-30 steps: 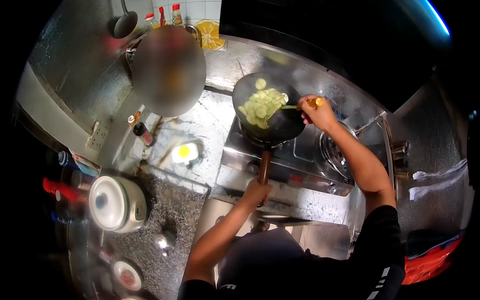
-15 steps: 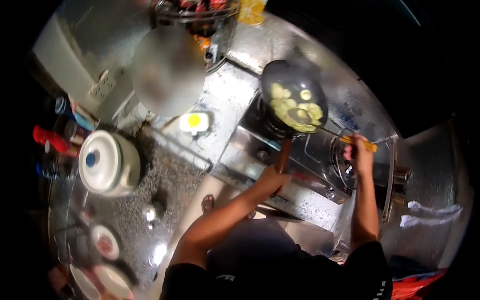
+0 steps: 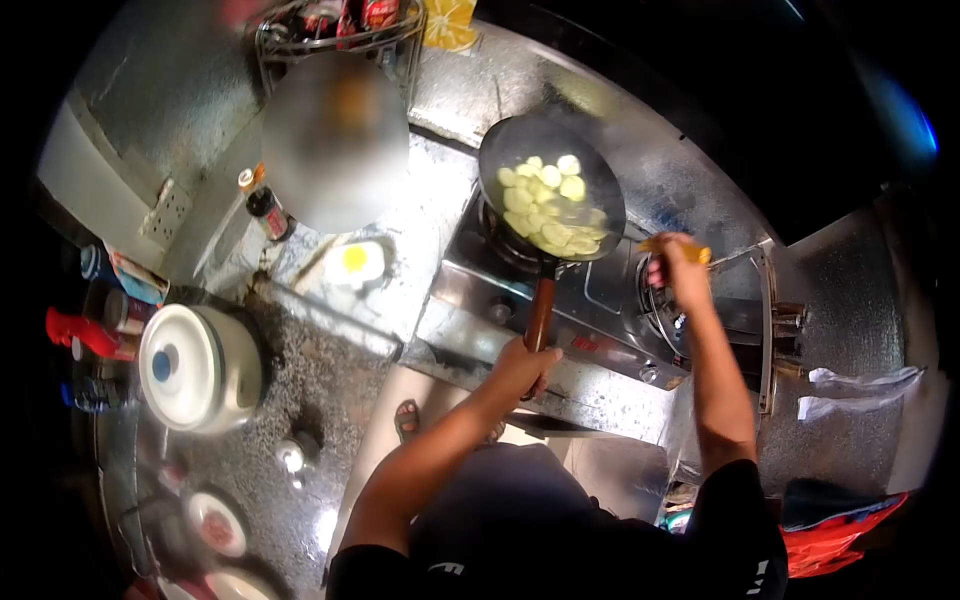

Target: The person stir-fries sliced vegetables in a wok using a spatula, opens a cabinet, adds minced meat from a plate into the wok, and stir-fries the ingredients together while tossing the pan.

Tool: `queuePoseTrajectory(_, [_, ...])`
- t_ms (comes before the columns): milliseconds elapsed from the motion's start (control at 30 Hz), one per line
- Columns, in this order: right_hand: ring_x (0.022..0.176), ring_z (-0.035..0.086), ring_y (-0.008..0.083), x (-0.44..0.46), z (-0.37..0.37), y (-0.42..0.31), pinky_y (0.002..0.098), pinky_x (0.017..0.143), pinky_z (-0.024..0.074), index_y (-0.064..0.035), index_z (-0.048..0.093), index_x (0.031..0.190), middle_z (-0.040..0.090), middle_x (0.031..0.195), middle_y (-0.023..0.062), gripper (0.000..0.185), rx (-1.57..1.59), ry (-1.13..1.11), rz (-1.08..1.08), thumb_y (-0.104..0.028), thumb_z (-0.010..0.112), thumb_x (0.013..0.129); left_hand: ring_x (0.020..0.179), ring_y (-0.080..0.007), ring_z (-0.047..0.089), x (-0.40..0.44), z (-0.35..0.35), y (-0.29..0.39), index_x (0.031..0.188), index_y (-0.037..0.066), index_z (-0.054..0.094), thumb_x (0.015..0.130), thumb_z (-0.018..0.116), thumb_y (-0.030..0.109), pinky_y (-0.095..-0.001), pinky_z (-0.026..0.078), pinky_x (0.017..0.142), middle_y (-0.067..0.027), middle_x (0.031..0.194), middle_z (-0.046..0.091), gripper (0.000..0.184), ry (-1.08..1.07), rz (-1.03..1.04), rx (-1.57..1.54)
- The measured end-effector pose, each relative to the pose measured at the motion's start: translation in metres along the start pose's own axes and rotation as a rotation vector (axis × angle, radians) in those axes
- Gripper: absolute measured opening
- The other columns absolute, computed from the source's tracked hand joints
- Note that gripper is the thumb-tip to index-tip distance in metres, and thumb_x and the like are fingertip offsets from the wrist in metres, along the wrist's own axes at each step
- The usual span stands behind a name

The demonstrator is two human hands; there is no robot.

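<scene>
My left hand (image 3: pixel 522 368) wraps the wooden handle (image 3: pixel 541 312), likely steadying the wok (image 3: pixel 592 172) of pale green slices (image 3: pixel 520 200), while my right hand (image 3: pixel 680 266) grips a yellow utensil handle (image 3: pixel 652 244), probably for reach

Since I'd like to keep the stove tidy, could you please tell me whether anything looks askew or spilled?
The wok looks tilted and off-centre over its burner, though the left hand grips its handle, perhaps deliberately. The slices all appear inside it. A blurred oval hides part of the counter.
</scene>
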State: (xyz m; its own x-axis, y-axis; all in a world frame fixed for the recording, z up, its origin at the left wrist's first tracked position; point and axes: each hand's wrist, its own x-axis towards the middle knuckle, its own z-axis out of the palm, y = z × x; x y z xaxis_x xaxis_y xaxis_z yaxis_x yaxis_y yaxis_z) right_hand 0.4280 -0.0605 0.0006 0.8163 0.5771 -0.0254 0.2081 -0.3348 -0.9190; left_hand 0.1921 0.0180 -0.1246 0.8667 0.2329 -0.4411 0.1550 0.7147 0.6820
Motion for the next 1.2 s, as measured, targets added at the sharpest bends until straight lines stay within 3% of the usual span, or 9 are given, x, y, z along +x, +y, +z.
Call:
queuePoseTrajectory(167, [0.043, 0.053, 0.0119, -0.026, -0.011, -0.031, 0.0217, 0.038, 0.0405, -0.0023, 0.057, 0.09, 0.056, 0.059, 0.0067, 0.023, 0.003, -0.137, 0.055, -0.023, 0.048, 0.088, 0.041, -0.0107, 0.044, 0.0, 0.002, 0.001, 0.077, 0.008, 0.044, 0.077, 0.064, 0.017, -0.0252, 0.034, 0.036, -0.0013, 0.059, 0.046, 0.022, -0.01, -0.003, 0.044])
queuePoseTrajectory(333, [0.045, 0.054, 0.013, 0.013, 0.005, 0.008, 0.0231, 0.04, 0.0435, -0.0031, 0.059, 0.09, 0.058, 0.062, 0.0075, 0.022, 0.208, 0.107, 0.033, -0.022, 0.049, 0.086, 0.042, -0.011, 0.045, -0.003, 0.006, 0.003, 0.076, 0.008, 0.045, 0.077, 0.064, 0.019, -0.0252, 0.034, 0.036, -0.001, 0.058, 0.046, 0.022, 0.035, 0.014, 0.083])
queuePoseTrajectory(433, [0.044, 0.054, 0.0141, 0.01, 0.025, 0.014, 0.0238, 0.039, 0.0432, -0.0042, 0.058, 0.094, 0.058, 0.062, 0.0082, 0.023, 0.394, 0.045, 0.149, -0.023, 0.046, 0.087, 0.039, -0.0104, 0.045, 0.0, 0.005, 0.0, 0.079, 0.006, 0.047, 0.078, 0.063, 0.016, -0.0242, 0.034, 0.035, -0.0009, 0.056, 0.046, 0.019, 0.069, 0.008, 0.089])
queuePoseTrajectory(633, [0.041, 0.051, 0.0091, -0.026, -0.035, -0.027, 0.0202, 0.038, 0.0408, -0.0045, 0.059, 0.089, 0.055, 0.056, 0.0045, 0.02, -0.025, -0.121, 0.065, -0.021, 0.047, 0.089, 0.042, -0.0102, 0.045, 0.002, 0.004, -0.003, 0.078, 0.007, 0.045, 0.078, 0.064, 0.017, -0.0239, 0.036, 0.036, -0.0008, 0.057, 0.046, 0.022, 0.073, -0.024, 0.078])
queuePoseTrajectory(767, [0.04, 0.051, 0.0124, -0.006, 0.0, 0.04, 0.0222, 0.038, 0.041, -0.0053, 0.059, 0.09, 0.055, 0.058, 0.006, 0.019, 0.301, 0.055, 0.089, -0.021, 0.049, 0.088, 0.043, -0.0102, 0.045, 0.0, 0.005, -0.001, 0.078, 0.007, 0.044, 0.078, 0.065, 0.019, -0.0237, 0.036, 0.037, -0.0006, 0.058, 0.046, 0.025, 0.1, -0.044, 0.113])
queuePoseTrajectory(833, [0.04, 0.051, 0.0134, -0.015, 0.004, 0.034, 0.0226, 0.037, 0.0408, -0.0039, 0.058, 0.093, 0.056, 0.057, 0.0072, 0.021, 0.297, 0.022, 0.183, -0.021, 0.049, 0.088, 0.043, -0.0102, 0.045, 0.004, 0.001, -0.004, 0.078, 0.008, 0.044, 0.078, 0.065, 0.02, -0.0238, 0.036, 0.037, -0.0005, 0.058, 0.046, 0.025, 0.099, -0.047, 0.111])
queuePoseTrajectory(967, [0.042, 0.053, 0.0138, -0.003, -0.037, 0.005, 0.0226, 0.037, 0.0417, -0.0016, 0.058, 0.093, 0.057, 0.059, 0.0086, 0.024, 0.241, -0.013, 0.11, -0.021, 0.046, 0.086, 0.043, -0.0103, 0.045, 0.001, 0.004, -0.002, 0.078, 0.008, 0.044, 0.078, 0.066, 0.022, -0.024, 0.036, 0.038, -0.0001, 0.058, 0.046, 0.026, 0.092, -0.07, 0.09])
queuePoseTrajectory(1100, [0.043, 0.054, 0.0138, 0.024, 0.004, 0.018, 0.0235, 0.039, 0.043, -0.0024, 0.058, 0.092, 0.057, 0.059, 0.0074, 0.022, 0.356, 0.16, 0.15, -0.021, 0.047, 0.086, 0.044, -0.0111, 0.046, 0.003, 0.002, -0.005, 0.08, 0.009, 0.045, 0.077, 0.066, 0.022, -0.0242, 0.037, 0.039, -0.0011, 0.06, 0.048, 0.026, 0.058, -0.08, 0.08])
queuePoseTrajectory(1200, [0.043, 0.053, 0.0137, -0.007, 0.017, 0.023, 0.0228, 0.038, 0.0417, -0.0028, 0.059, 0.094, 0.057, 0.06, 0.0075, 0.021, 0.375, 0.034, 0.186, -0.02, 0.049, 0.086, 0.045, -0.0118, 0.048, 0.003, 0.001, -0.002, 0.08, 0.009, 0.045, 0.079, 0.065, 0.023, -0.0241, 0.036, 0.039, -0.0009, 0.06, 0.049, 0.024, 0.062, -0.115, 0.06])
